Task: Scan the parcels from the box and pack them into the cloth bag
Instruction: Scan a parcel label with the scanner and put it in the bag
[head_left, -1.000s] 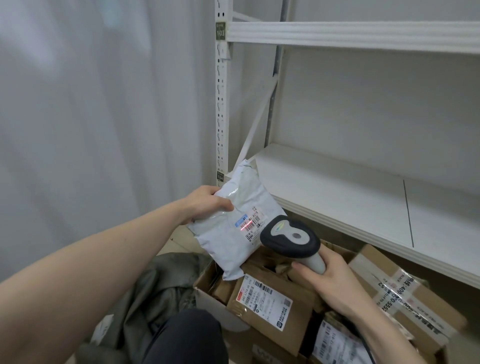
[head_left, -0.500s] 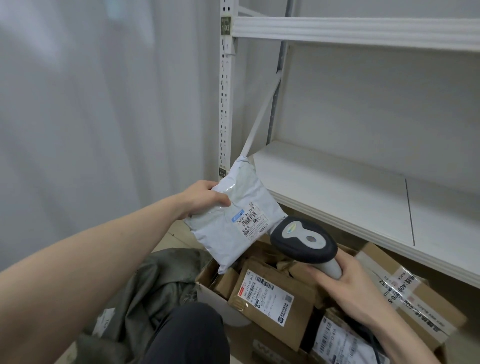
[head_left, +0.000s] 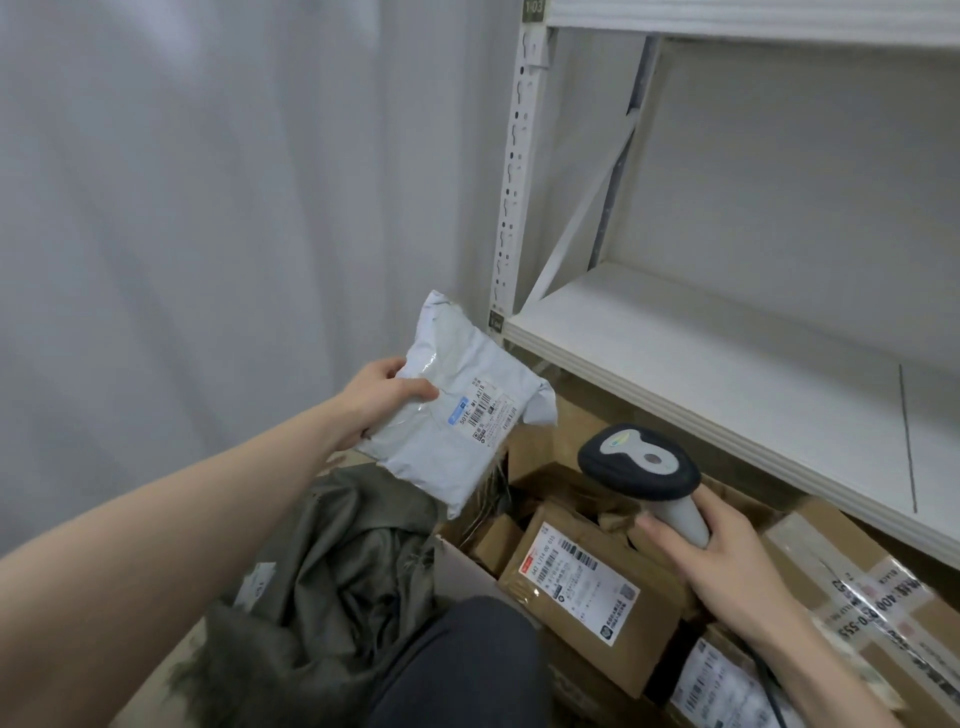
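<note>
A parcel stockroom: numbered white metal shelving (head_left: 727, 364), with labelled cardboard boxes (head_left: 587, 592) piled below.

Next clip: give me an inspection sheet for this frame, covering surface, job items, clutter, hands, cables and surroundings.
Surface: floor barely visible; open cardboard box stands on it.
Job's things: white poly mailer, label facing the camera, held above the olive cloth bag; labelled brown parcel lies in the box; barcode scanner held over it.
Clutter: taped carton under the shelf.
Hands: left hand grips the mailer's edge; right hand grips the scanner handle.
Cables: dark scanner cable runs along the right wrist.
Surroundings: white metal shelving, pale curtain.
</note>
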